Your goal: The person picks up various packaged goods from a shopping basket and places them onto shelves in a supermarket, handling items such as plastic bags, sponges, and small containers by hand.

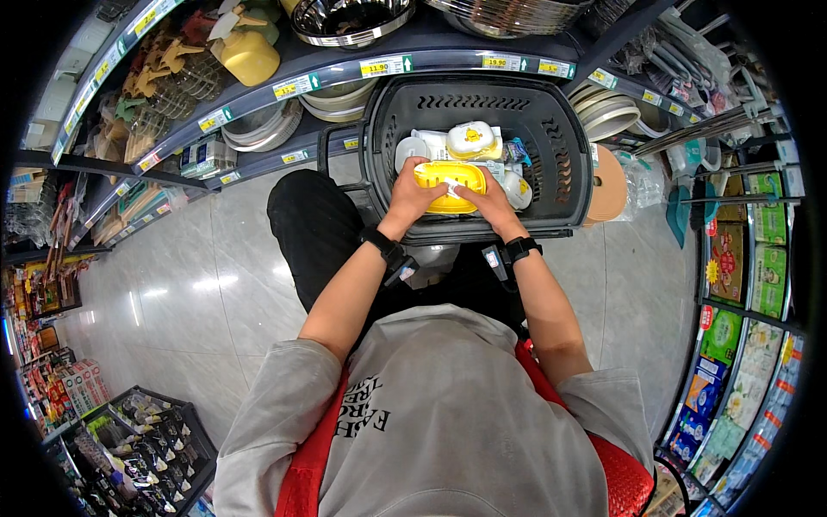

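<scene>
My left hand [413,194] and my right hand [496,200] hold a yellow slotted plastic soap dish [450,179] between them, thumbs meeting near its middle. It is held over a black plastic shopping basket [478,229]. Inside the basket, a white-and-yellow box with a chick picture [470,139] lies just beyond the dish. To its left is a translucent round container [411,150]. A small blue packet [517,152] rests to the right, above a white rounded item with a yellow print [517,189]. My hands partly hide what lies beneath them.
Shelves with price strips [439,63] run behind the basket, bearing steel bowls [352,22] and a yellow spray bottle [245,55]. Stacked basins [604,113] and a round tan item [607,184] are at right. Packaged goods [723,336] line the right side. A black display bin [200,439] stands lower left.
</scene>
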Tool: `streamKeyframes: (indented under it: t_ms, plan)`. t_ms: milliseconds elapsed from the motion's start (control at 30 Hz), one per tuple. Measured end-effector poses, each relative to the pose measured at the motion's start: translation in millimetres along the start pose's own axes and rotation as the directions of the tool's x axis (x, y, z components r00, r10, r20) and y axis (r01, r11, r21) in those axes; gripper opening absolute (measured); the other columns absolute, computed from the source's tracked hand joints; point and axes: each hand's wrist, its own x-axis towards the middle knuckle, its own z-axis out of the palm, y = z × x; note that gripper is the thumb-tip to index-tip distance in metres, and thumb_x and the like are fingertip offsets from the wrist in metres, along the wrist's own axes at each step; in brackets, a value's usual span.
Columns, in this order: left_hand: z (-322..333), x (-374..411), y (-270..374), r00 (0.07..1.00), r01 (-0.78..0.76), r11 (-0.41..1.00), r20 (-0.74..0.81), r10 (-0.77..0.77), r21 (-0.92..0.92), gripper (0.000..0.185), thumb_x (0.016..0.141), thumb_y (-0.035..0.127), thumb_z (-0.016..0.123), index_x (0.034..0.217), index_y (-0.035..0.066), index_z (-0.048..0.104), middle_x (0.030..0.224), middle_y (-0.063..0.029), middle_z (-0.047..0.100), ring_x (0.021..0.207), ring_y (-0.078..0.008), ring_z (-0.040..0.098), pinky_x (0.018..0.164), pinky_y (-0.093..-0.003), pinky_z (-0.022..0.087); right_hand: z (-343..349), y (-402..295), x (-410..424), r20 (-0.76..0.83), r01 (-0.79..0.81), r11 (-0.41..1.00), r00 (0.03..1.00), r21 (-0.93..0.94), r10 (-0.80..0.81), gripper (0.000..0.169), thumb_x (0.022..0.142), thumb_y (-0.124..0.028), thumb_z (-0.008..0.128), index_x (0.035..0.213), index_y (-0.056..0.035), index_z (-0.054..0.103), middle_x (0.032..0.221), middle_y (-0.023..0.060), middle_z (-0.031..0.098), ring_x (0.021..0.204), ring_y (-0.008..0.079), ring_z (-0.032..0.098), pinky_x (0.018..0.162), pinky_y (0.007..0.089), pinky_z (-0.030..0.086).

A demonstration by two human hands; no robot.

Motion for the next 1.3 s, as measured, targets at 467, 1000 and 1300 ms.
streamKeyframes:
  t_ms: [467, 1000, 1300]
  plan:
    - [7.4, 3.2, -9.8, 0.999, 0.014, 0.999, -0.032, -0.013, 0.044, 0.057, 0.069, 0.019, 0.084, 0.113, 0.003, 0.052, 0.101, -0.0168, 0.064, 0.092, -0.0273, 0.064, 0.082, -0.0365, 0.052, -2.1, 2.4, -0.6, -0.029, 0.032, 0.996, 0.999, -0.084, -0.034, 0.055, 0.084, -0.020, 0.078, 0.130, -0.0021, 0.052, 0.114, 0.0101, 0.064, 0.102, 0.0162, 0.062, 0.088, 0.0297, 0.050]
    - [2.3, 3.0, -1.8, 0.997, 0.072, 0.997, -0.004, -0.072, 0.004, 0.048, 0.079, 0.019, 0.079, 0.116, 0.004, 0.052, 0.102, -0.0106, 0.064, 0.092, -0.0179, 0.062, 0.082, -0.0316, 0.052, 0.0, 1.8, -3.1, -0.042, 0.064, 0.988, 0.997, -0.140, -0.070, 0.053, 0.085, -0.023, 0.077, 0.128, -0.0025, 0.052, 0.114, 0.0116, 0.066, 0.103, 0.0192, 0.063, 0.090, 0.0314, 0.050]
    - [1.1, 1.0, 2.8, 0.999, 0.050, 0.998, 0.017, -0.051, 0.030, 0.050, 0.077, 0.019, 0.081, 0.116, 0.004, 0.052, 0.099, -0.0105, 0.065, 0.090, -0.0171, 0.064, 0.080, -0.0308, 0.053, -3.4, 10.2, -1.9, -0.010, 0.081, 0.995, 0.997, -0.056, -0.082, 0.050, 0.088, -0.015, 0.065, 0.132, -0.0019, 0.048, 0.117, 0.0145, 0.064, 0.108, 0.0224, 0.061, 0.093, 0.0333, 0.048]
